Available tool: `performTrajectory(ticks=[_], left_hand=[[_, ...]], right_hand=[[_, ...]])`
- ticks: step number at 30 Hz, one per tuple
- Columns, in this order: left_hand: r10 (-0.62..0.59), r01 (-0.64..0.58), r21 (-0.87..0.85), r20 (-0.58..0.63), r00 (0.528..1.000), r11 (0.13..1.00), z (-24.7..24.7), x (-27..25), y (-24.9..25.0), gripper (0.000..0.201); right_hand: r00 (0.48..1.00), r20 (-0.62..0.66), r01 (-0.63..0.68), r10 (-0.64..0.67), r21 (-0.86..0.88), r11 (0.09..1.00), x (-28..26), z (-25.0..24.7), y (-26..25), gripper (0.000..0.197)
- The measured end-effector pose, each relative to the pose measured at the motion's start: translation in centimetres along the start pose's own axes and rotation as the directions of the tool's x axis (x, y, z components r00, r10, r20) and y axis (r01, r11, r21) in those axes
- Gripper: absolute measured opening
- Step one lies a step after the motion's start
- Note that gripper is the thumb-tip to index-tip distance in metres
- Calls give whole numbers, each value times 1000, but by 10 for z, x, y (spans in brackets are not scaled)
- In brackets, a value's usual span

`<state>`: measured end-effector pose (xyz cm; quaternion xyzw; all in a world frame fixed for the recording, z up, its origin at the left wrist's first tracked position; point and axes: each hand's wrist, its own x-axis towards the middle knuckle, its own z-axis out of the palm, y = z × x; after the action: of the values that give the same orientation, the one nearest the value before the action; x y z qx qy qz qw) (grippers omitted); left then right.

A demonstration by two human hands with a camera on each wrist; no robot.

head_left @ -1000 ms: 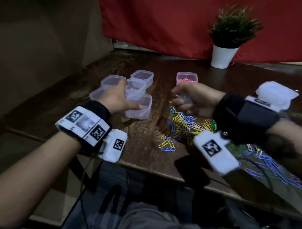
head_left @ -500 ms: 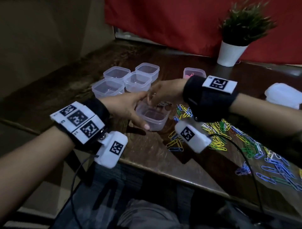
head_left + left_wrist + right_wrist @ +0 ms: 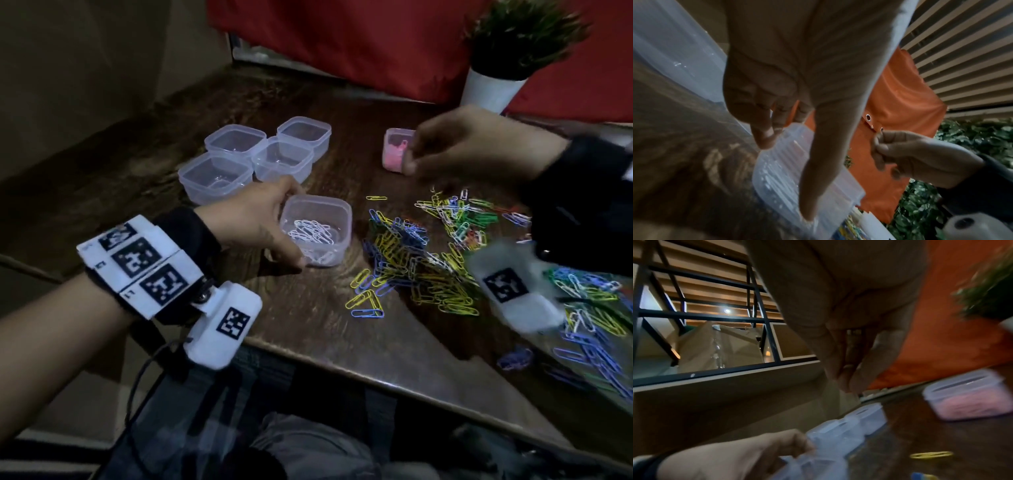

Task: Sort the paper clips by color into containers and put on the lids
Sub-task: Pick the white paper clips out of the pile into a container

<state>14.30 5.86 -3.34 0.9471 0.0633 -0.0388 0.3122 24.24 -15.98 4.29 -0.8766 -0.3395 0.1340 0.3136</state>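
Note:
My left hand (image 3: pixel 274 222) grips a clear lidless container (image 3: pixel 339 212) near the table's middle, thumb on its near wall and fingers on its far wall. White paper clips (image 3: pixel 310 233) lie inside it. A mixed pile of coloured clips (image 3: pixel 421 260) spreads on the table to its right. My right hand (image 3: pixel 414 161) hovers above the far end of that pile, beside a container of pink clips (image 3: pixel 394 154). Its fingertips are drawn together and no clip shows between them in the right wrist view (image 3: pixel 846 379) or the left wrist view (image 3: pixel 879 142).
Several empty clear containers (image 3: pixel 236 140) cluster at the back left. A potted plant (image 3: pixel 493 89) stands at the back right before a red cloth. More clips (image 3: pixel 589 325) lie at the right near the table's front edge (image 3: pixel 342 363).
My right hand was over the clear container half a second ago and has pulled back to the right, toward the pink container. White clips now lie in the clear container, still held by my left hand.

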Motion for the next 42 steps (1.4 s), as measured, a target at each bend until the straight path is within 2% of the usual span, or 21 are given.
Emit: performTrajectory(ticks=[3,6,8,10,11,13,15,16,19,22,24,27,30,34,36,39,42], left_hand=[[-68,65,123,22,997,990,-11,7,1,90],[-70,59,295,25,997,954,-15,5,12,115],[67,-41,441,-43,997,897,-9,-5,28,115],[193,-114,541,-92,977,833,3,-20,48,101],[206,-130,550,-79,975,825,10,-27,55,96],[181,-161,516,12,983,841,27,-41,68,96],[129,-165,527,104,986,834,46,-50,74,96],[100,-144,549,110,989,823,54,-54,75,90],[57,-41,579,-9,998,815,70,-58,80,64],[81,-35,585,-53,995,811,74,-56,81,48],[153,-89,539,-75,985,837,72,-53,83,36],[276,-213,457,-76,958,864,68,-42,91,21],[197,-197,460,49,979,866,65,-21,96,24],[141,-191,490,138,980,851,64,2,98,13],[154,-201,507,133,979,838,63,7,100,11],[190,-237,571,141,972,786,62,11,103,19],[204,-265,598,169,964,756,63,14,102,20]], right_hand=[[985,87,-135,149,-152,979,-20,-14,38,21],[924,201,-256,326,-309,916,-36,-14,61,23],[911,223,-223,347,-442,869,-43,-8,62,16],[946,202,-96,255,-576,812,-44,1,57,15],[960,195,-43,201,-607,794,-43,5,53,17],[975,210,70,71,-593,802,-37,16,50,25],[957,288,189,-34,-530,827,-31,28,50,30],[944,324,233,-66,-507,830,-28,33,51,30],[932,353,262,-78,-511,819,-18,38,56,24],[926,370,262,-68,-502,824,-11,37,61,15],[939,339,212,-60,-432,876,-11,31,65,10],[967,254,51,-2,-186,981,-17,14,76,23],[960,261,-114,96,56,992,-24,0,88,17],[949,268,-225,168,194,955,-31,-6,100,21],[956,225,-231,185,194,953,-35,-7,101,24],[964,183,-217,194,110,970,-39,-7,101,23],[969,160,-171,189,-120,978,-41,-2,95,13]])
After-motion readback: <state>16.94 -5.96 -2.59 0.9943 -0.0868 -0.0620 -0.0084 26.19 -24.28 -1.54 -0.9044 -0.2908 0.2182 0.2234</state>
